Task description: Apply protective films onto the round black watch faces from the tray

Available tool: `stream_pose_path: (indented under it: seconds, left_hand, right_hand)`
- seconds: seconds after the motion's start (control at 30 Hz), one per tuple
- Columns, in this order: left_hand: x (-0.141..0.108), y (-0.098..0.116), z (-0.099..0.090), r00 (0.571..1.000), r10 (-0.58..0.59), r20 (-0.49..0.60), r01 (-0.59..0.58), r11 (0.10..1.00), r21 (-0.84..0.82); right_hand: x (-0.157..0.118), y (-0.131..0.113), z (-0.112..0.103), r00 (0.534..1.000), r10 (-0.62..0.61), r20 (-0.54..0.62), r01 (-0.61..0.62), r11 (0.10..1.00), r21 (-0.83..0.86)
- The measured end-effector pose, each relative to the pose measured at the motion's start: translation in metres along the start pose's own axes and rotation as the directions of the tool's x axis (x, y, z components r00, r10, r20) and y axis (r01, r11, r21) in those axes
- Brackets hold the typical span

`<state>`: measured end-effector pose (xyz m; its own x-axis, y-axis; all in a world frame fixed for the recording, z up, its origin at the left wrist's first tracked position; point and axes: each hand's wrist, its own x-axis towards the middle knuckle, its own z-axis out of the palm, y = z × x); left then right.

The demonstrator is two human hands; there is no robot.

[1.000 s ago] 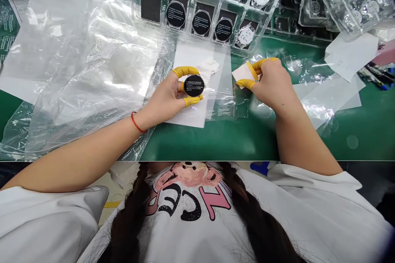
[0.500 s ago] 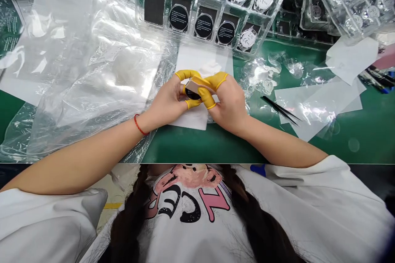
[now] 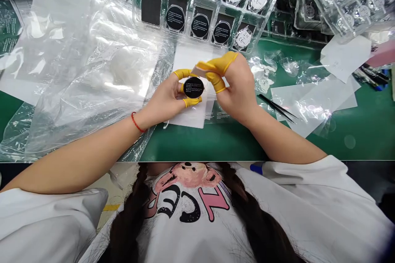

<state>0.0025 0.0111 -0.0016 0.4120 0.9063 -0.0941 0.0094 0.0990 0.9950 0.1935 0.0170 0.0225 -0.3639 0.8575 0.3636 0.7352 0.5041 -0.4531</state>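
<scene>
A round black watch face (image 3: 194, 87) with small white print is held at its edges by my left hand (image 3: 173, 96), whose fingers wear yellow finger covers. Just above and to the right of it, my right hand (image 3: 233, 84), also in yellow covers, pinches a small flat beige piece (image 3: 199, 71). The piece and the watch face look apart. Beneath both hands lies a white sheet (image 3: 188, 121). At the top, a clear compartment tray (image 3: 133, 12) holds several watches, some showing black printed discs and others silver backs.
Crinkled clear plastic bags (image 3: 83, 102) cover the left side. On the right lie black tweezers (image 3: 277, 108), translucent sheets (image 3: 314, 102), plastic scraps and pens (image 3: 372, 76). More trays of watches (image 3: 345, 0) are stacked at the upper right.
My right hand has moved up and right with the beige piece, off the watch face. The black face now shows fully in my left hand. The view has shifted slightly.
</scene>
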Motion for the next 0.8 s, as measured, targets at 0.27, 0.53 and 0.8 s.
stream_pose_path:
  seconds: [0.27,0.53,0.8]
  left_hand:
    - [0.001,0.0,-0.001,0.999,0.03,0.025,-0.031,0.999,0.043]
    - [-0.001,-0.002,-0.002,1.0,0.011,0.011,-0.011,0.999,0.038]
    - [0.0,-0.003,-0.003,1.0,0.03,0.004,-0.03,0.999,0.026]
  right_hand:
    - [-0.027,-0.006,0.007,0.991,-0.127,0.039,0.131,0.986,-0.105]
    - [-0.036,-0.002,0.011,0.985,-0.172,-0.015,0.17,0.983,-0.066]
    - [-0.045,-0.002,0.014,0.968,-0.242,-0.071,0.219,0.947,-0.236]
